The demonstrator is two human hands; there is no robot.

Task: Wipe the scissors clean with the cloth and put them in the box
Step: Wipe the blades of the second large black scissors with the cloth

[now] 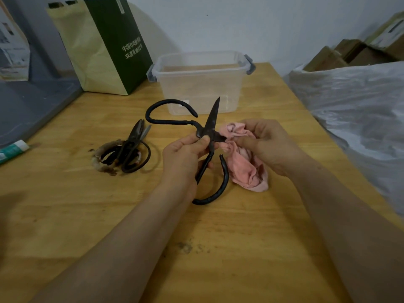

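Large black scissors [211,122] with wide loop handles are spread open above the wooden table. My left hand [185,157] grips them at the pivot, thumb on top. One blade points up toward the box, the other runs right into a crumpled pink cloth [244,162]. My right hand [266,143] pinches that cloth around the blade's tip. The clear plastic box [201,84] with grey latches stands behind, lidless, and I see nothing inside it. A pile of other dark scissors [129,149] lies to the left on the table.
A green and cream paper bag [102,47] stands at the back left beside the box. A grey tray [32,106] and a green-white tube [13,149] sit at the left edge. White plastic sheeting [354,110] and cardboard boxes [358,51] border the right side.
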